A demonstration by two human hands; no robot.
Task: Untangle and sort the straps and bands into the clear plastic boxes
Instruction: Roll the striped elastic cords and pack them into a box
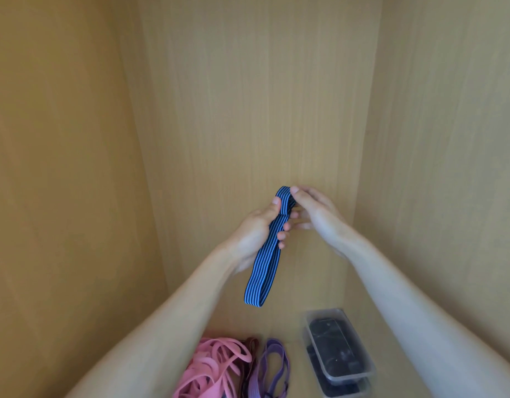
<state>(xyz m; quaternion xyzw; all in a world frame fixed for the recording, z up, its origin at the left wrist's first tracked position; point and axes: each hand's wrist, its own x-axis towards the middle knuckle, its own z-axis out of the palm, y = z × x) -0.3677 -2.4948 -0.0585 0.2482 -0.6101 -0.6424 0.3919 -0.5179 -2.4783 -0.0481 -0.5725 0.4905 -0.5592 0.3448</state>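
A blue band with thin black stripes [262, 271] hangs in the air in front of the wooden back wall. My left hand [255, 234] grips its upper part, thumb on the front and fingers curled behind. My right hand [311, 211] pinches the folded top end of the same band. The band's lower loop dangles free. Below lie pink bands [216, 369] in a tangle, a purple band [269, 366] beside them, and a dark red band [252, 344] partly under the pink ones.
Two clear plastic boxes [340, 351] stand stacked at the lower right with dark straps inside. Wooden walls close the space on the left, back and right. The floor is light wood.
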